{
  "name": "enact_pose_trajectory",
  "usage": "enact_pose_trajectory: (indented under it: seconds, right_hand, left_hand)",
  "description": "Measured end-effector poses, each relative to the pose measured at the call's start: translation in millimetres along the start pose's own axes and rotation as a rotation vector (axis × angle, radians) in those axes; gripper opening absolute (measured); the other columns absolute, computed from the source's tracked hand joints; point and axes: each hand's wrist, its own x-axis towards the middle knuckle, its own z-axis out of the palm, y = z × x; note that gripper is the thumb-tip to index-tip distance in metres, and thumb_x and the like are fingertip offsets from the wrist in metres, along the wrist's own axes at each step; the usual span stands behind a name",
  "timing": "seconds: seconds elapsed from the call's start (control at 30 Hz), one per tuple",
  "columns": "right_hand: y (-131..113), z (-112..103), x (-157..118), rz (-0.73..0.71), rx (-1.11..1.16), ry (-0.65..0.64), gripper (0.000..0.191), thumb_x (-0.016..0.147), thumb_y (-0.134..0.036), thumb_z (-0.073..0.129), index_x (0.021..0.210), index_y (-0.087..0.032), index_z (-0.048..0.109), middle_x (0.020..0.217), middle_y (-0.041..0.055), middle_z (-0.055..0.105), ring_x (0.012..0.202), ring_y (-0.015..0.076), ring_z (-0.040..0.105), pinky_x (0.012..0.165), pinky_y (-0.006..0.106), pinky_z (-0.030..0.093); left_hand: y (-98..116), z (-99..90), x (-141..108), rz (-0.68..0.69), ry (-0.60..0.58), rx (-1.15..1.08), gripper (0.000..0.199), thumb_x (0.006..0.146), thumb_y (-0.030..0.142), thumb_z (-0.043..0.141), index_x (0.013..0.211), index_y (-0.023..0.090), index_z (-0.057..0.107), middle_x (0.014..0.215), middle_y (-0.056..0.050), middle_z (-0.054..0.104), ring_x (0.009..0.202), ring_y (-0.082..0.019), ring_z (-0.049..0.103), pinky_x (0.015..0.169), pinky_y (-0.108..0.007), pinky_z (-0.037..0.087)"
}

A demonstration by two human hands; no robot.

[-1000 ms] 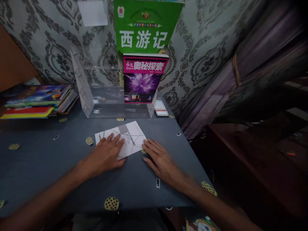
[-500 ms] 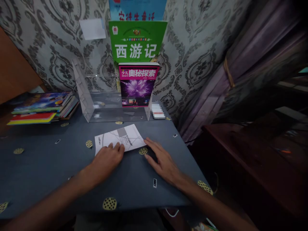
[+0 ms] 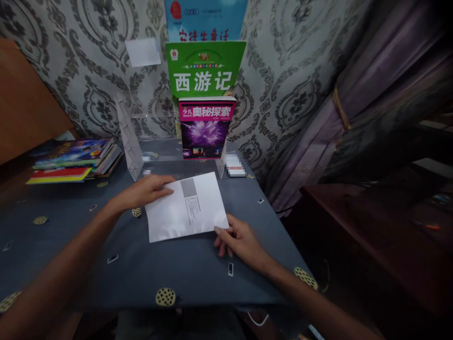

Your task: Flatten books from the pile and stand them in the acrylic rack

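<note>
A white booklet [image 3: 201,208] with a grey block and small print lies tilted above the dark blue tablecloth, its lower right corner pinched between the thumb and fingers of my right hand [image 3: 242,238]. My left hand [image 3: 150,189] is at the booklet's upper left edge, thumb and fingers a little apart, fingertips close to or touching the paper. Behind the booklet stands a clear acrylic rack [image 3: 130,141], which holds a pink and purple book [image 3: 205,130], a green book [image 3: 205,68] and a blue book [image 3: 205,19] in rising tiers.
Stacked books and magazines [image 3: 78,158] lie at the table's back left. A blurred white item [image 3: 235,166] sits right of the rack. A purple curtain [image 3: 307,141] and dark red furniture [image 3: 368,226] are on the right.
The booklet now shows a plainer white face and looks larger. My left hand has moved up and left to its upper edge; my right hand has closed on its lower right corner.
</note>
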Motion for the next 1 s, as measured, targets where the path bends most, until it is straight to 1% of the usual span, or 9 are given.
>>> enact_pose_trajectory:
  seconds: [0.1, 0.2, 0.37, 0.43, 0.5, 0.67, 0.73, 0.9, 1.0]
  right_hand:
    - [1, -1, 3, 0.052, -0.036, -0.044, 0.038, 0.090, -0.053, 0.054, 0.100, -0.016, 0.058, 0.066, 0.0002, 0.066, 0.049, 0.0132, 0.066, 0.039, 0.019, 0.039]
    - [2, -2, 5, 0.091, -0.025, -0.037, 0.044, 0.089, -0.059, 0.051, 0.088, -0.015, 0.057, 0.066, 0.0016, 0.065, 0.048, 0.0132, 0.065, 0.038, 0.019, 0.040]
    - [2, -6, 8, 0.188, -0.019, -0.038, 0.051, 0.085, -0.067, 0.053, 0.082, -0.017, 0.055, 0.061, 0.0002, 0.063, 0.044, 0.0143, 0.063, 0.036, 0.021, 0.041]
    - [0, -10, 7, 0.226, -0.098, -0.048, 0.051, 0.086, -0.068, 0.050, 0.076, -0.018, 0.054, 0.056, -0.0005, 0.062, 0.040, 0.0132, 0.059, 0.036, 0.021, 0.039]
    - [-5, -12, 6, 0.199, -0.275, -0.004, 0.049, 0.090, -0.063, 0.046, 0.067, -0.020, 0.051, 0.049, -0.0016, 0.058, 0.037, 0.0119, 0.054, 0.039, 0.022, 0.037]
    - [-22, -8, 8, -0.129, -0.722, 0.198, 0.049, 0.097, -0.047, 0.042, 0.055, -0.021, 0.045, 0.045, -0.0023, 0.049, 0.043, 0.0112, 0.048, 0.049, 0.025, 0.030]
    - [-30, -6, 13, -0.182, -0.833, 0.190, 0.048, 0.097, -0.043, 0.041, 0.056, -0.020, 0.050, 0.045, -0.0016, 0.050, 0.042, 0.0114, 0.047, 0.049, 0.026, 0.026]
    - [-45, -15, 20, -0.172, -1.108, 0.181, 0.049, 0.097, -0.042, 0.045, 0.056, -0.021, 0.058, 0.042, 0.0013, 0.051, 0.038, 0.0134, 0.045, 0.049, 0.030, 0.016]
    - [-45, -9, 22, -0.284, -1.146, 0.183, 0.044, 0.099, -0.039, 0.044, 0.063, -0.021, 0.062, 0.048, 0.0027, 0.058, 0.042, 0.0148, 0.050, 0.049, 0.030, 0.020]
  left_hand:
    - [-21, 30.9, 10, -0.048, 0.053, 0.165, 0.035, 0.098, 0.035, 0.044, 0.125, 0.019, 0.060, 0.111, -0.008, 0.072, 0.097, -0.022, 0.066, 0.084, -0.033, 0.051]
    - [-20, 62.5, 1, -0.058, 0.176, 0.419, 0.039, 0.097, 0.021, 0.045, 0.135, 0.019, 0.052, 0.132, -0.011, 0.063, 0.122, -0.027, 0.058, 0.102, -0.044, 0.046]
    - [3, 106.3, -37, 0.197, 0.107, 0.507, 0.035, 0.102, 0.017, 0.038, 0.132, 0.021, 0.056, 0.129, -0.010, 0.065, 0.121, -0.024, 0.059, 0.102, -0.043, 0.049]
    - [5, 116.3, -46, 0.227, 0.104, 0.507, 0.039, 0.100, 0.011, 0.038, 0.133, 0.021, 0.055, 0.132, -0.011, 0.064, 0.125, -0.025, 0.057, 0.104, -0.045, 0.047]
    - [3, 120.5, -49, 0.223, 0.111, 0.484, 0.040, 0.099, 0.010, 0.039, 0.135, 0.021, 0.054, 0.135, -0.012, 0.063, 0.129, -0.025, 0.055, 0.106, -0.046, 0.046]
    - [-5, 119.2, -45, 0.223, 0.126, 0.406, 0.037, 0.103, 0.017, 0.038, 0.135, 0.023, 0.055, 0.137, -0.009, 0.063, 0.130, -0.024, 0.055, 0.105, -0.046, 0.046]
    - [-5, 120.0, -46, 0.227, 0.134, 0.412, 0.037, 0.103, 0.018, 0.037, 0.136, 0.022, 0.055, 0.138, -0.010, 0.062, 0.131, -0.024, 0.054, 0.106, -0.046, 0.046]
    - [-5, 122.3, -48, 0.213, 0.147, 0.409, 0.038, 0.105, 0.019, 0.034, 0.136, 0.023, 0.055, 0.139, -0.010, 0.062, 0.133, -0.023, 0.053, 0.108, -0.046, 0.044]
    - [-5, 120.5, -47, 0.241, 0.156, 0.392, 0.037, 0.105, 0.020, 0.035, 0.134, 0.021, 0.057, 0.138, -0.010, 0.062, 0.131, -0.023, 0.055, 0.107, -0.046, 0.046]
